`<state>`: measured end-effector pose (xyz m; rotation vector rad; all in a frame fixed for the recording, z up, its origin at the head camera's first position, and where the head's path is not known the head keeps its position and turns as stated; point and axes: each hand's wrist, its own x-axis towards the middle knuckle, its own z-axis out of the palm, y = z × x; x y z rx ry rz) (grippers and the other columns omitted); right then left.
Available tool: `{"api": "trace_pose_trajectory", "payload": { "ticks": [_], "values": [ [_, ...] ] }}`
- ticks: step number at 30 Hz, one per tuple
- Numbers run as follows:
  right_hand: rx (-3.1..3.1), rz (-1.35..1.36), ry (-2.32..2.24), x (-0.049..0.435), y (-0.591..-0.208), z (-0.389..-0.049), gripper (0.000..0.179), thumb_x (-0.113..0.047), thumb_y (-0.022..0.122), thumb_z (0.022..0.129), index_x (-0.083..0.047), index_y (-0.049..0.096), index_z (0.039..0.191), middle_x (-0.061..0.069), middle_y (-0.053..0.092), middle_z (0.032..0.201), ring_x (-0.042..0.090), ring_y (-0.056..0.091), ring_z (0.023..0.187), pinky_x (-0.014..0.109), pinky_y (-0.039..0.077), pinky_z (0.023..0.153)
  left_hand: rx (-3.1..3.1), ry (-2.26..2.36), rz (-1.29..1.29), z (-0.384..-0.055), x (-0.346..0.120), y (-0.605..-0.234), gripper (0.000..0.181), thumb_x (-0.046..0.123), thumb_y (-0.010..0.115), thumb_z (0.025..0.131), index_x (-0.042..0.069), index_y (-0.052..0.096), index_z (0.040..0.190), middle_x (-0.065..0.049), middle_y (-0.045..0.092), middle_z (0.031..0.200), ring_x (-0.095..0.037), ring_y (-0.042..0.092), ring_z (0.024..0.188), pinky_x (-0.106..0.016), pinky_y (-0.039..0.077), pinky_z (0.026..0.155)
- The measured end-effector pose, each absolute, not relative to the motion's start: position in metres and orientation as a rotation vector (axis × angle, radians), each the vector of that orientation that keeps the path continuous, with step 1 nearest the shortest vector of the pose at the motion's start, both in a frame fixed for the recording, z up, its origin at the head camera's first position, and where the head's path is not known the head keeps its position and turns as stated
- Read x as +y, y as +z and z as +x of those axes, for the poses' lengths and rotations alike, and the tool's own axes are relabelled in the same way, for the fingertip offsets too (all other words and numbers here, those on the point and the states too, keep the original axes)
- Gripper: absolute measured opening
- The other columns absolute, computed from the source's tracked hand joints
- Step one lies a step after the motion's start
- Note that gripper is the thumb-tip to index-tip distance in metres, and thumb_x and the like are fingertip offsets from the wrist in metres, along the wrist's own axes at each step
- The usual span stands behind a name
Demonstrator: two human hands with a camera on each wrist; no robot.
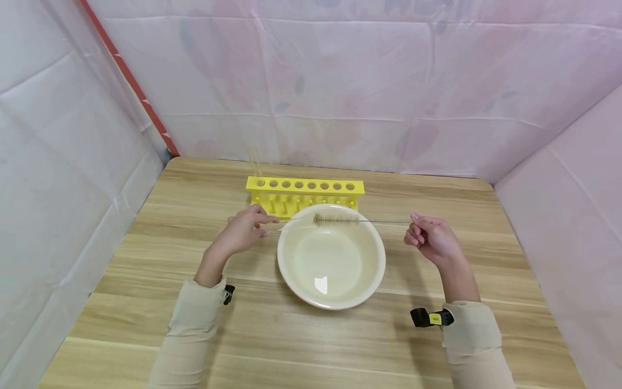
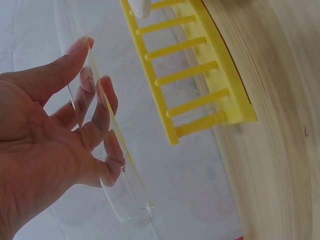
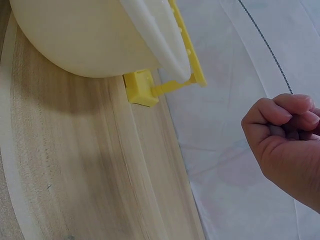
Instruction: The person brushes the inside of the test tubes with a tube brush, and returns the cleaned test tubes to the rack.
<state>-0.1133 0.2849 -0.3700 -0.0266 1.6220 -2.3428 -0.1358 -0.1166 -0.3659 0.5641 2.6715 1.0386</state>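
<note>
My left hand (image 1: 244,231) holds a clear glass test tube (image 2: 132,202) between thumb and fingers, its rounded bottom towards the palm's heel. In the head view the tube lies nearly level, its other end reaching over the left rim of a cream basin (image 1: 330,262). My right hand (image 1: 435,239) pinches the thin twisted wire handle (image 3: 270,49) of a test tube brush. The bristles (image 1: 336,219) hang above the far part of the basin, the tip close to the tube's mouth. Whether the tip enters the tube, I cannot tell.
Behind the basin stands a yellow test tube rack (image 1: 305,186) with a row of holes and pegs. A clear tube (image 1: 256,166) appears to stand in its leftmost hole. Pale cloth walls (image 1: 311,81) enclose the wooden table (image 1: 301,351) at the back and sides.
</note>
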Motion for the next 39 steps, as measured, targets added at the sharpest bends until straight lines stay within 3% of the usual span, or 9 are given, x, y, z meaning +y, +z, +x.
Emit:
{"api": "trace_pose_trajectory", "payload": {
  "ticks": [8, 15, 25, 39],
  "values": [
    [1.69, -0.029, -2.275, 0.284, -0.366, -0.114, 0.044, -0.004, 0.03, 0.1, -0.003, 0.037, 0.056, 0.007, 0.021, 0.053, 0.018, 0.029, 0.049, 0.025, 0.034, 0.056, 2.667, 1.028, 0.651, -0.135, -0.116, -0.367, 0.034, -0.004, 0.064, 0.08, 0.006, 0.066, 0.112, -0.002, 0.049, 0.087, -0.018, 0.046, 0.074, -0.048, 0.021, 0.075],
    [1.68, -0.025, -2.265, 0.274, -0.366, -0.117, 0.044, -0.004, 0.031, 0.099, -0.002, 0.038, 0.056, 0.007, 0.022, 0.054, 0.018, 0.031, 0.049, 0.026, 0.034, 0.057, 2.663, 1.068, 0.686, -0.137, -0.11, -0.365, 0.033, -0.002, 0.065, 0.08, 0.009, 0.067, 0.112, -0.002, 0.049, 0.088, -0.018, 0.046, 0.075, -0.038, 0.028, 0.071],
    [1.702, -0.001, -2.285, 0.264, -0.362, -0.121, 0.044, -0.005, 0.034, 0.099, -0.003, 0.038, 0.055, 0.006, 0.024, 0.054, 0.017, 0.032, 0.05, 0.025, 0.033, 0.057, 2.714, 1.011, 0.559, -0.14, -0.101, -0.36, 0.032, 0.0, 0.065, 0.081, 0.011, 0.067, 0.111, -0.006, 0.052, 0.094, -0.021, 0.047, 0.082, -0.05, 0.025, 0.08],
    [1.68, 0.068, -2.361, 0.245, -0.352, -0.127, 0.042, -0.008, 0.038, 0.098, -0.003, 0.045, 0.057, 0.003, 0.036, 0.055, 0.015, 0.033, 0.05, 0.024, 0.034, 0.054, 2.743, 0.946, 0.546, -0.141, -0.083, -0.343, 0.033, 0.0, 0.066, 0.08, 0.01, 0.067, 0.111, -0.007, 0.05, 0.091, -0.021, 0.047, 0.082, -0.049, 0.024, 0.076]
  ]
}}
